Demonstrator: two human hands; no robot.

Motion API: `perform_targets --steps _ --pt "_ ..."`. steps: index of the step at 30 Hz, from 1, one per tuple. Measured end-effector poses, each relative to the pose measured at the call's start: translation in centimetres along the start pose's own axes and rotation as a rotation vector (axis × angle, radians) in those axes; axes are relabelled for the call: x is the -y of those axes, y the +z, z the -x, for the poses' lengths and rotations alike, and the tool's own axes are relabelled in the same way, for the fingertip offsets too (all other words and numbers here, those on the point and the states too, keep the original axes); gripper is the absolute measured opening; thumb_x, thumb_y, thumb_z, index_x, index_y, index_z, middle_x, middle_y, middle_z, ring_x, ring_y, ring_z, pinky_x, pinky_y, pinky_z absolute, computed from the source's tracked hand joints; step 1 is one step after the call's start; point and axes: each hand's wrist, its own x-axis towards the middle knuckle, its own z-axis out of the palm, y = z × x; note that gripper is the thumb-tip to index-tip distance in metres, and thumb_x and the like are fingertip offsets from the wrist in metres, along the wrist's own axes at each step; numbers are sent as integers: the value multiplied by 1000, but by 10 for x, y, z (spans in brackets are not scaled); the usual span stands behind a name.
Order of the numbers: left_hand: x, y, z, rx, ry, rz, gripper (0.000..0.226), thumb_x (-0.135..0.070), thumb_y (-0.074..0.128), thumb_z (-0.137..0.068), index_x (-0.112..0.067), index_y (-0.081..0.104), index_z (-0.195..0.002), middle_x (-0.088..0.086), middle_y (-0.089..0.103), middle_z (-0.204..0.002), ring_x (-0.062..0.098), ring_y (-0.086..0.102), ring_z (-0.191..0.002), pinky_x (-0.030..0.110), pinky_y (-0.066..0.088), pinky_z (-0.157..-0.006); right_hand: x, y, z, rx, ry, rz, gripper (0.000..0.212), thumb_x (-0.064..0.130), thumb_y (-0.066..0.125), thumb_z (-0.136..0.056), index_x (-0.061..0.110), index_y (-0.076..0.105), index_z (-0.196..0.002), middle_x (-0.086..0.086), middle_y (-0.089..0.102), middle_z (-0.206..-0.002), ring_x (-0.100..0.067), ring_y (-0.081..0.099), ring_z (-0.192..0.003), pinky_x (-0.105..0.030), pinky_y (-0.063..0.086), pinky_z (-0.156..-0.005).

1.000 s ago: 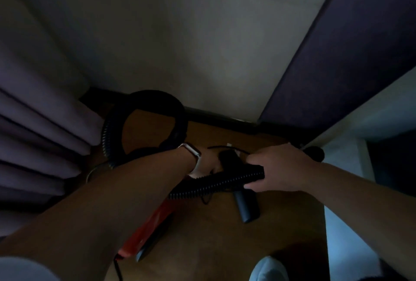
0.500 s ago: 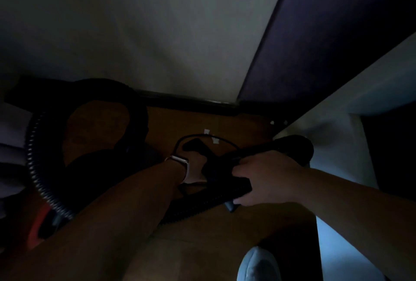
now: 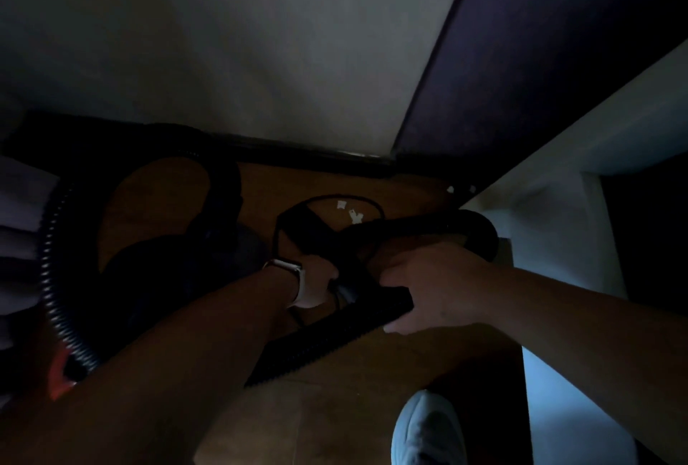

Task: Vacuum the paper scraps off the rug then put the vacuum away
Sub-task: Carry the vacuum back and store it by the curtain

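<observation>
Dimly, right hand point(image 3: 435, 293) grips black ribbed hose point(image 3: 316, 345); vac body point(image 3: 59, 379) prob. red.

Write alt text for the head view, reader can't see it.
In a dim corner, the right hand grips a black ribbed hose above a wooden floor; the left hand, wearing a watch, reaches beside it, its grip hidden. The hose loops left to a red vacuum, and white paper scraps lie near the wall.

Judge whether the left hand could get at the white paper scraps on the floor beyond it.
Probably yes: the left hand is near the paper scraps, bare floor around them. But a black vacuum part lies between, and the hand seems busy there, fingers hidden.
</observation>
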Motion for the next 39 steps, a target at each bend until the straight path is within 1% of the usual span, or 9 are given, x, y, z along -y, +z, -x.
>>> perform_targets --steps 5,9,12,14,21,24,29,34,39 --pt "-9 -67 43 -320 -54 333 17 -28 57 -99 -16 65 -108 3 65 -101 27 63 -97 30 49 -73 13 -21 3 -11 15 -62 35 74 61 -73 44 42 -69 19 50 -77 8 46 -70 -17 28 -57" --pt "-4 -125 111 -664 -61 419 13 -17 62 -94 -6 69 -97 11 69 -96 27 64 -96 30 46 -74 21 -36 6 -98 27 -85 38 74 63 -72 38 52 -75 16 54 -81 3 51 -74 -16 31 -56" --pt "7 -154 168 -859 -63 448 12 -14 64 -94 -12 74 -99 -6 67 -95 11 59 -94 19 37 -73 30 -41 9 -158 7 -90 36 77 59 -71 42 51 -76 17 53 -80 7 53 -80 -12 32 -55" --pt "13 -167 206 -924 -75 527 14 -18 64 -94 -27 73 -89 -20 63 -83 -2 57 -83 13 37 -66 40 -43 10 -189 -5 -79 36 79 56 -69 44 51 -76 19 54 -79 10 52 -84 -12 35 -57" --pt "6 -201 316 -1298 -62 925 25 -21 63 -92 -34 72 -74 -17 62 -57 0 57 -51 12 43 -49 80 -53 6 -174 -23 -25 43 77 57 -73 37 59 -88 17 57 -85 0 55 -77 -28 50 -68" --pt "-4 -204 365 -1378 -50 874 24 -20 63 -92 -32 69 -73 -20 53 -45 -6 46 -39 10 33 -40 91 -60 4 -198 -5 -34 35 74 61 -75 41 59 -88 18 59 -83 1 57 -74 -25 48 -62" --pt "7 -169 423 -1415 -181 632 13 -16 61 -94 -18 70 -85 -20 60 -62 -11 50 -56 12 39 -58 98 -67 1 -260 13 -96 38 74 62 -75 39 60 -89 17 61 -84 1 59 -74 -25 51 -65" --pt "33 -96 451 -1471 -352 717 39 0 55 -95 -37 65 -87 -36 60 -62 -18 53 -60 1 36 -59 108 -67 -4 -277 32 -103 30 62 65 -80 39 59 -98 16 62 -89 0 60 -77 -27 53 -69" --pt "60 -17 441 -1435 -519 851 33 -1 54 -95 -30 66 -84 -7 65 -64 3 55 -56 24 47 -58 165 -68 -29 -265 -160 91 60 49 59 -88 43 28 -139 16 48 -119 -5 56 -93 -27 54 -74"
